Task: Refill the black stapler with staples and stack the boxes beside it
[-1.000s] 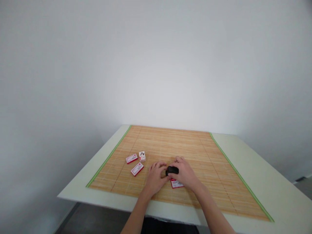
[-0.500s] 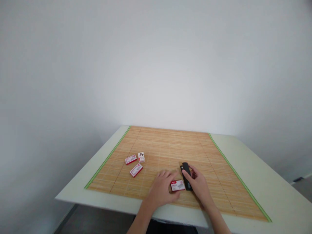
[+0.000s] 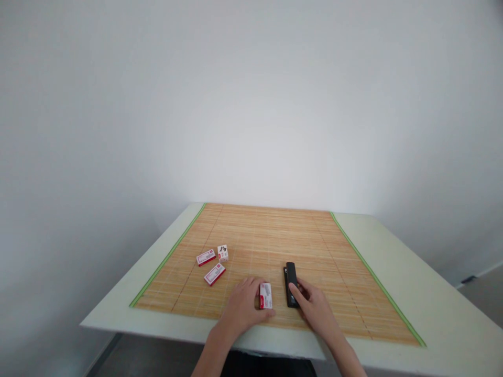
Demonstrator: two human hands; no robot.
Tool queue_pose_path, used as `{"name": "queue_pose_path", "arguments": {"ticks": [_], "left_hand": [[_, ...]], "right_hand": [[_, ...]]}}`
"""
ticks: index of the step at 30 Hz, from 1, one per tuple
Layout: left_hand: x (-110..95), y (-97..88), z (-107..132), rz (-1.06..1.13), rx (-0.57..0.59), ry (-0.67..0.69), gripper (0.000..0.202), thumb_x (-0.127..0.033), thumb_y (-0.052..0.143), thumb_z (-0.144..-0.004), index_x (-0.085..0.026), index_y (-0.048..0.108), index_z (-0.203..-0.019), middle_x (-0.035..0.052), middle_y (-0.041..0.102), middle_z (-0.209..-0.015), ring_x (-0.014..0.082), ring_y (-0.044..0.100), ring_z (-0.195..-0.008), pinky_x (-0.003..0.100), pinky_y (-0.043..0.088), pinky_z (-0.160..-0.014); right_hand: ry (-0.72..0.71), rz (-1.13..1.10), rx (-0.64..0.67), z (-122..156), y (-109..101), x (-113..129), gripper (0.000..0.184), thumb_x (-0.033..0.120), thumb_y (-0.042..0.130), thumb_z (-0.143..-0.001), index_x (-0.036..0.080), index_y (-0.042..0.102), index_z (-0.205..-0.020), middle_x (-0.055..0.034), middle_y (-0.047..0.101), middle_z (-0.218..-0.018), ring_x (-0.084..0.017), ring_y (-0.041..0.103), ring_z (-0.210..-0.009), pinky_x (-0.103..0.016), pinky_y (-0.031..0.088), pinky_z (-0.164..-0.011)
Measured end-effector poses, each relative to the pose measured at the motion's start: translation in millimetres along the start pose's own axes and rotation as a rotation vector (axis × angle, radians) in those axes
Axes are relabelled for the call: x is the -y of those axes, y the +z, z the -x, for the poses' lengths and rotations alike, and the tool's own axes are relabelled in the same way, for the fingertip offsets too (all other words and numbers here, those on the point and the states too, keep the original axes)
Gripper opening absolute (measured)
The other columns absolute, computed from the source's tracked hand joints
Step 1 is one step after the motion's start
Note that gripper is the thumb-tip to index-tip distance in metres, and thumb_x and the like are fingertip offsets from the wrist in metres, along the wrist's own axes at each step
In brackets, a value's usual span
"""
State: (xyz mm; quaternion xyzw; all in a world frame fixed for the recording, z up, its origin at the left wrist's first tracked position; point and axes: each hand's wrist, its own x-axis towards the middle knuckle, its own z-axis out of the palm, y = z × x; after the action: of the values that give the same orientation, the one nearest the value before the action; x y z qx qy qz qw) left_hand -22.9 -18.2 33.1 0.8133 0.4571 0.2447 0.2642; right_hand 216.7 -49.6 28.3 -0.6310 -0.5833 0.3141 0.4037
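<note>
My left hand (image 3: 240, 309) rests on the bamboo mat (image 3: 275, 246) and its fingers hold a small red-and-white box (image 3: 266, 296) tipped up on its edge. Just right of it lies a black stapler (image 3: 291, 276), pointing away from me. My right hand (image 3: 314, 308) lies at the stapler's near end, with fingertips curled against its right side.
Two more red-and-white boxes (image 3: 206, 257) (image 3: 214, 274) and a small white cube box (image 3: 222, 253) lie on the mat's left part. The mat has green edges and covers a pale table (image 3: 440, 309) that stands against a white wall.
The stapler went from between both hands down onto the mat at the right. My left hand took the box and turned it upright. The view drifted slightly.
</note>
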Motion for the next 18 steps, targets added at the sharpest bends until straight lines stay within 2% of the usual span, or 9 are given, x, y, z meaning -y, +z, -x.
{"name": "queue_pose_path", "arguments": {"ticks": [6, 13, 16, 18], "left_hand": [[-4, 12.7, -19, -0.024, -0.012, 0.077, 0.066, -0.049, 0.092, -0.060, -0.028, 0.064, -0.116, 0.0045, 0.066, -0.114, 0.0305, 0.058, -0.108, 0.040, 0.043, -0.091], [-4, 20.9, -15, -0.036, -0.015, 0.100, 0.075, -0.058, 0.091, -0.057, -0.029, 0.064, -0.120, 0.0054, 0.065, -0.115, 0.0312, 0.058, -0.107, 0.042, 0.043, -0.092], [3, 9.8, -14, 0.009, -0.007, 0.094, 0.094, -0.064, 0.088, -0.058, -0.029, 0.055, -0.138, 0.0070, 0.065, -0.119, 0.0307, 0.059, -0.107, 0.042, 0.045, -0.093], [19, -13.9, -13, 0.018, -0.082, 0.038, 0.082, -0.063, 0.077, -0.075, -0.030, 0.049, -0.145, 0.0056, 0.066, -0.112, 0.0268, 0.061, -0.100, 0.040, 0.048, -0.089]], "right_hand": [[-0.087, -0.028, 0.053, 4, 17, 6, 0.052, 0.059, 0.053, -0.093, 0.017, 0.076, -0.112, -0.0046, 0.071, -0.077, -0.020, 0.058, -0.066, -0.029, 0.044, -0.062], [-0.051, -0.050, -0.008, 4, 23, -1, 0.056, 0.062, 0.055, -0.091, 0.016, 0.075, -0.116, -0.0017, 0.065, -0.068, -0.018, 0.056, -0.062, -0.028, 0.041, -0.059], [-0.007, -0.061, -0.041, 3, 25, -9, 0.062, 0.064, 0.058, -0.088, 0.014, 0.073, -0.122, -0.0013, 0.063, -0.066, -0.018, 0.055, -0.061, -0.028, 0.041, -0.057], [0.010, -0.071, -0.060, 3, 25, -13, 0.065, 0.065, 0.058, -0.087, 0.014, 0.072, -0.125, -0.0020, 0.064, -0.068, -0.019, 0.056, -0.062, -0.029, 0.042, -0.058]]}}
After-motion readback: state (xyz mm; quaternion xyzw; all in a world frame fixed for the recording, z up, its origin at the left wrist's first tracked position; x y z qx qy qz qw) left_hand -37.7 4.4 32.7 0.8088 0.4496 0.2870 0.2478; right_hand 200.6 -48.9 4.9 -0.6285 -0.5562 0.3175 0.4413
